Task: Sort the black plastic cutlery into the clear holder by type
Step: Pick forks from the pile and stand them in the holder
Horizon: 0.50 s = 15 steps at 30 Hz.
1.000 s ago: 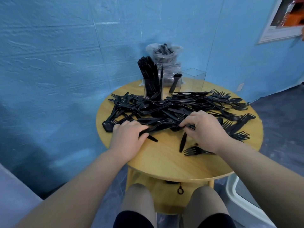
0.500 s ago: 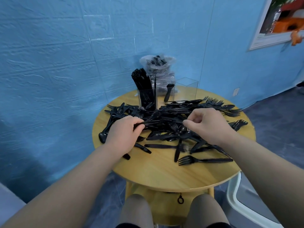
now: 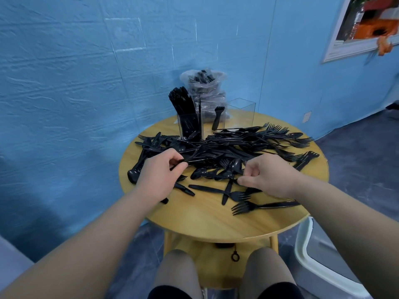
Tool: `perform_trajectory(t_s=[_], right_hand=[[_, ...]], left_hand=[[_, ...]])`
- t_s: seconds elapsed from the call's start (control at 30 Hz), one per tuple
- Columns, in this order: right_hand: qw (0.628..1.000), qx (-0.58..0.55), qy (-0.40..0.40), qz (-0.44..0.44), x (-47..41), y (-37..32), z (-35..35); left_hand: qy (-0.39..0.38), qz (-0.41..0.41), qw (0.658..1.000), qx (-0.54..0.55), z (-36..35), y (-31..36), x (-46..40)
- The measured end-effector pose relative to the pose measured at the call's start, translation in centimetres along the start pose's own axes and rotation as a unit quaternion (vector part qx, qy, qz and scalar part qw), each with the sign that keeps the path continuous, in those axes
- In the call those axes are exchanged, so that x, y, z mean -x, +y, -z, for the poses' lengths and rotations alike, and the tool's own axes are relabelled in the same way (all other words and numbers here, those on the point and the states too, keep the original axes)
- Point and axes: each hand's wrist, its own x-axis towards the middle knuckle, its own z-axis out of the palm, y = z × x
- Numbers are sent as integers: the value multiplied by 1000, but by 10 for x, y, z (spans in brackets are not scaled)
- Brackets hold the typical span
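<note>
Against blue wall, clear holder (image 3: 216, 119) keeps upright cutlery left, one piece centre; left hand (image 3: 158, 175) fingers pinch cutlery.

Cutlery pile (image 3: 226, 152) at worktop (image 3: 203, 221) centre: too tangled to separate piece types. Left hand (image 3: 158, 175) covering handles at left edge; item pinched by fingers (image 3: 179, 164) unclear. Right hand (image 3: 267, 175) curled, contents hidden. Bagged cutlery (image 3: 203, 87) at far edge blurred through plastic. Picture (image 3: 364, 24) cut by frame edge. White chair (image 3: 319, 264) cropped lower right.
</note>
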Motion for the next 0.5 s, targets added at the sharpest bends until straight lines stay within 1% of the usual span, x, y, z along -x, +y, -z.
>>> perform_trajectory(t_s=[0.07, 0.13, 0.23, 0.37, 0.5], right_hand=[[999, 35, -34, 2, 4, -3, -1], [993, 101, -54, 8, 4, -6, -5], [987, 153, -48, 11, 2, -7, -11], [990, 134, -33, 7, -4, -7, -18], [995, 101, 0, 9, -7, -9, -19]], left_hand=[[-11, -8, 1000, 4, -3, 2, 5], [-17, -13, 1000, 14, -6, 4, 9], [-2, -9, 1000, 28, -5, 4, 9], [19, 3, 999, 36, 1, -1, 6], [26, 10, 998, 54, 4, -4, 6]])
